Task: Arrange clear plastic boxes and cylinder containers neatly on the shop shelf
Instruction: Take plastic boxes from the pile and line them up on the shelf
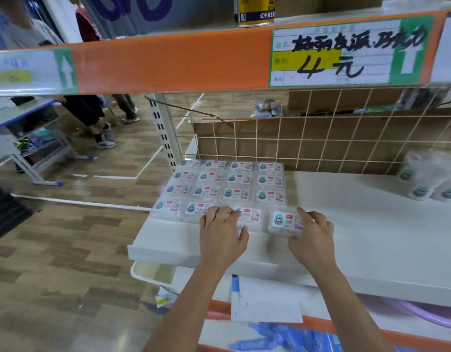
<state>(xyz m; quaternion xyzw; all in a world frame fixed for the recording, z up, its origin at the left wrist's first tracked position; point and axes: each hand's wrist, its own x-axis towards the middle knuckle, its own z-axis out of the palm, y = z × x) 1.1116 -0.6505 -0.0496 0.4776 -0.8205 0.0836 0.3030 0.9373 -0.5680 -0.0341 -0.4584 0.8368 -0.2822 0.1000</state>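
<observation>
Clear flat square boxes in rows on smooth white shelf

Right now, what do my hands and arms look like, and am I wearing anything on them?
Both are bare. The left hand and right hand have no gloves, and no ring, watch or bracelet shows. The left forearm and right forearm are uncovered down to the picture's bottom edge, so no sleeve is in view.
</observation>
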